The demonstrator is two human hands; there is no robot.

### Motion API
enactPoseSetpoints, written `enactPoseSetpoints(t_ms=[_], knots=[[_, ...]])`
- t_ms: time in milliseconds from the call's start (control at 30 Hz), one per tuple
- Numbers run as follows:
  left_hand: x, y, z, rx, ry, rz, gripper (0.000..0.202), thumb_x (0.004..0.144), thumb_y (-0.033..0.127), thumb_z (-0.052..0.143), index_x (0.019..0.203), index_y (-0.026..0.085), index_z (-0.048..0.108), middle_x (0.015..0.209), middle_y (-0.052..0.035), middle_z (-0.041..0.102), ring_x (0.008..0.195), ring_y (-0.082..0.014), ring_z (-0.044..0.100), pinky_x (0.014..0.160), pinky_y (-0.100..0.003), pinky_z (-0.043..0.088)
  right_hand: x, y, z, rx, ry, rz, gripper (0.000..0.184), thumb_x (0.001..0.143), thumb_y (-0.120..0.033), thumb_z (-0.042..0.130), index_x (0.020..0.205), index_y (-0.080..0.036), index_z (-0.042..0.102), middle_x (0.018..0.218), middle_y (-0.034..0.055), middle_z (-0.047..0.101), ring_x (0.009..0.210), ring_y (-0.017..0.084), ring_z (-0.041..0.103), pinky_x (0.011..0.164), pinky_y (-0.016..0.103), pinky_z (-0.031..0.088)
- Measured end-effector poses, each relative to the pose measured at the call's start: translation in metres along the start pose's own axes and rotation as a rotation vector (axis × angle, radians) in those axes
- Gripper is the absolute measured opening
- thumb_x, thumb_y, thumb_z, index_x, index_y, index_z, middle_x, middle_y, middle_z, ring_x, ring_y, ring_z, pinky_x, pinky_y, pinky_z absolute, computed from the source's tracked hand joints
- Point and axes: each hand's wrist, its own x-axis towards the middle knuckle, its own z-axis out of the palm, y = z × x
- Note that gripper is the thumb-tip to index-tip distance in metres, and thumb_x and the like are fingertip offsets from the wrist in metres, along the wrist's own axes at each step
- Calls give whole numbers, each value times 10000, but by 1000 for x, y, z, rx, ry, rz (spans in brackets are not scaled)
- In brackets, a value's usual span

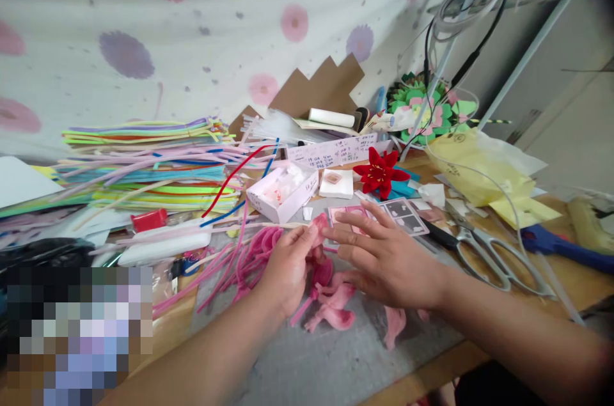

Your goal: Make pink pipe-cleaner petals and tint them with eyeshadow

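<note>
My left hand pinches a small pink fuzzy petal between thumb and fingers, above a grey cutting mat. Close on its right is my right hand, fingers spread and palm down; I see nothing held in it. Several pink petal shapes lie on the mat below both hands, and another pink piece lies under the right wrist. Left of my hands rests a bunch of looped pink pipe cleaners. The right fingertips are near the petal; whether they touch it I cannot tell.
Bundles of coloured pipe cleaners are piled at the back left. A white box, a red fuzzy flower and a handwritten card stand behind my hands. Scissors and a blue-handled tool lie at the right.
</note>
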Motion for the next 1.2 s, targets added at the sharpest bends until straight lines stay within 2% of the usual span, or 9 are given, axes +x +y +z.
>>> enactPoseSetpoints(t_ms=[100,200,267,367,600,733,833,967,1200], knots=[[2,-1,-4,107,-27,33,223,769,307,667,661,156,543,571,46,485,551,-88,437,561,-223,350,-5,10,1,47,28,40,183,874,-312,563,1021,-205,587,1246,28,610,1232,258,448,1110,528,142],[5,-3,-11,320,-18,106,244,796,323,631,643,160,532,586,37,505,597,-100,448,617,-232,358,-16,34,4,81,22,218,159,910,-295,500,998,-196,588,1058,62,672,1068,230,557,1050,508,242],[7,-5,-14,440,-4,162,265,818,353,600,645,165,532,592,37,512,609,-105,451,633,-236,355,-25,53,6,83,-40,381,168,921,-298,471,943,-188,597,983,75,667,944,219,583,946,453,350],[8,-5,-17,542,3,192,270,838,371,567,658,174,529,589,44,510,597,-107,445,619,-238,345,-35,71,10,80,-173,472,192,922,-308,458,903,-185,605,976,81,652,933,228,565,844,381,397],[5,-1,-18,699,-26,257,279,862,374,524,657,185,523,603,42,529,604,-117,476,617,-243,357,-28,70,18,28,-286,430,233,920,-352,461,937,-179,615,986,101,639,929,236,565,846,394,392],[4,2,-15,775,-16,283,255,859,348,522,663,186,534,601,37,554,586,-122,495,597,-244,363,-16,53,9,74,-121,321,240,917,-293,464,1101,-177,565,1106,113,637,1091,261,511,912,442,371],[3,3,-13,809,-35,306,229,863,339,511,699,185,557,634,28,575,617,-133,521,608,-248,379,-5,31,-2,114,3,192,197,911,-302,493,1061,-188,552,1228,78,604,1182,259,454,1003,480,299],[3,2,-13,826,-76,339,216,875,340,491,745,188,572,699,19,588,675,-143,533,636,-253,399,4,11,-8,148,-72,109,199,899,-331,515,1036,-192,553,1270,39,589,1229,265,422,1077,524,180],[2,1,-13,834,-102,324,218,875,334,486,730,186,553,679,22,564,670,-139,523,635,-249,398,0,12,-8,188,-81,137,229,901,-354,501,1063,-197,536,1234,54,606,1227,260,428,1079,539,176]])
